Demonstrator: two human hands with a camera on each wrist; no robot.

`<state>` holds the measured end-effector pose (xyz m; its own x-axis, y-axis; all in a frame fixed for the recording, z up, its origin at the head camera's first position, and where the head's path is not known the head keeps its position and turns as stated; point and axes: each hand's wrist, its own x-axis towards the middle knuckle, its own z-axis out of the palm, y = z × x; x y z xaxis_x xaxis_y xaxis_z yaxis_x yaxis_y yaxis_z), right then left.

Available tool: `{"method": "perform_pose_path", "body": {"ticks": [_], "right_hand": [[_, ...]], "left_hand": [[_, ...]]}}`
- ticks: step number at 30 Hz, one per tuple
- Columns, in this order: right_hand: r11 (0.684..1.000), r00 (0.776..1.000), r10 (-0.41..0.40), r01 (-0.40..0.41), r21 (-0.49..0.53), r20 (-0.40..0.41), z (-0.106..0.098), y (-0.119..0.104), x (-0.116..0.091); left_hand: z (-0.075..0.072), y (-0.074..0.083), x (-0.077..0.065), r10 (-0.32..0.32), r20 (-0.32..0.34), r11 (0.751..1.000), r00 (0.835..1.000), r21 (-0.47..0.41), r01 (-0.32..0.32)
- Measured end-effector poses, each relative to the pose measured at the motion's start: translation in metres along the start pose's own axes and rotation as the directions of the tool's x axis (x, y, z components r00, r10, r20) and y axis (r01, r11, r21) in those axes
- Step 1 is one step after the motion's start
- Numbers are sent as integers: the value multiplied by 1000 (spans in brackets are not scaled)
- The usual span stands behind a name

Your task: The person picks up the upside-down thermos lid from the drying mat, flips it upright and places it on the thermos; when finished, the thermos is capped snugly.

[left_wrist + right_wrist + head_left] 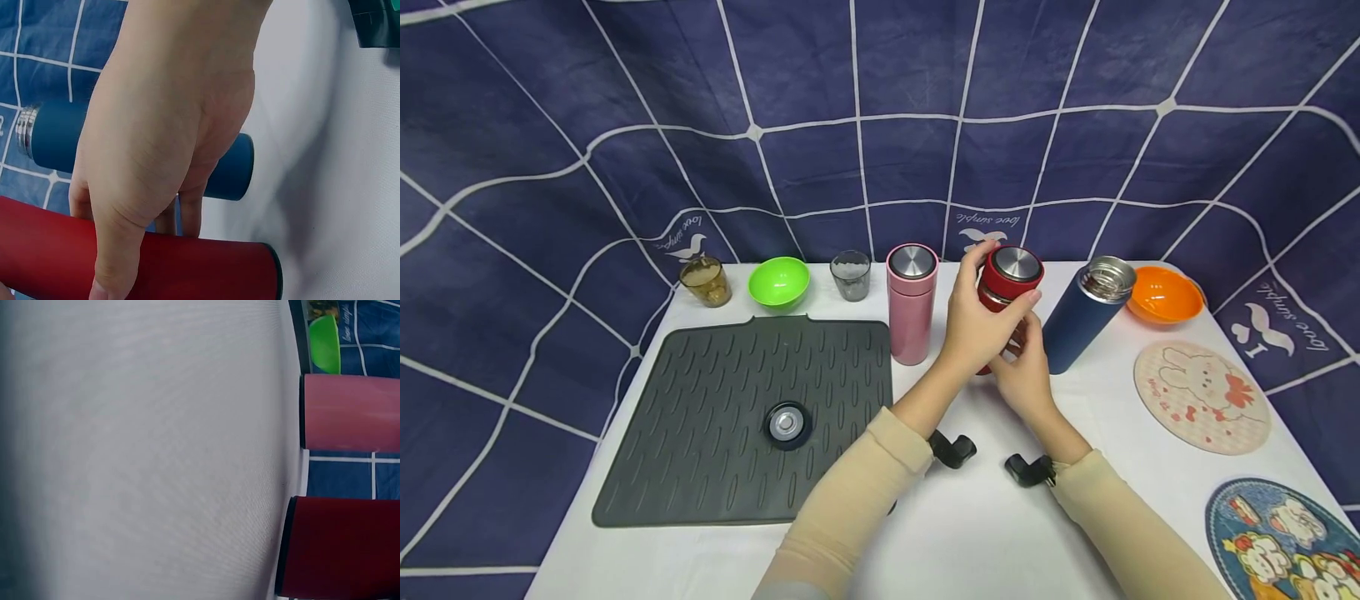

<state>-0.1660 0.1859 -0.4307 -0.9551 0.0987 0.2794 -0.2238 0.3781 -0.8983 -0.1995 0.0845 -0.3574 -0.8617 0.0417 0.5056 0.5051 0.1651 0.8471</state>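
Between both hands stands a red thermos (347, 550), its silver-topped red lid (1018, 264) at the upper end. A thin silver band shows just beneath the lid. My left hand (976, 325) grips the lid, fingers on the far left side and thumb across the front. Lower down, my right hand (1028, 377) holds the thermos body; the left wrist view shows its thumb in front and fingers behind. A pink thermos (912, 325) with its lid on stands to the left. Close on the right is a blue thermos (1078, 321), its metal mouth uncovered.
A grey drying mat (715, 375) covers the left side, with a dark round lid (787, 425) on it. Behind stand an amber glass (706, 283), green bowl (778, 283) and grey glass (852, 277). Rightward are an orange bowl (1165, 297), rabbit placemat (1202, 396) and blue placemat (1285, 533).
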Motion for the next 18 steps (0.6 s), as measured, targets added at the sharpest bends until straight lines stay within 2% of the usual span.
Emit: {"method": "perform_pose_path", "body": {"ticks": [4,8,13,16,18], "right_hand": [[1000,1000,-3,3,7,-3,2,19,4],[1000,1000,-16,16,4,-4,2,22,5],[1000,1000,3,-3,11,0,0,6,2],[1000,1000,8,-8,3,8,-1,-8,-2],[1000,1000,5,-5,-7,13,-2,-14,-4]], "left_hand": [[0,-4,-1,6,46,997,999,-77,-3],[2,-4,-1,-11,64,992,998,-123,19],[6,-3,-1,-67,16,990,998,-122,69],[7,-4,-2,-79,-11,994,997,-82,78],[5,-4,-2,-72,-1,996,997,-57,72]]}}
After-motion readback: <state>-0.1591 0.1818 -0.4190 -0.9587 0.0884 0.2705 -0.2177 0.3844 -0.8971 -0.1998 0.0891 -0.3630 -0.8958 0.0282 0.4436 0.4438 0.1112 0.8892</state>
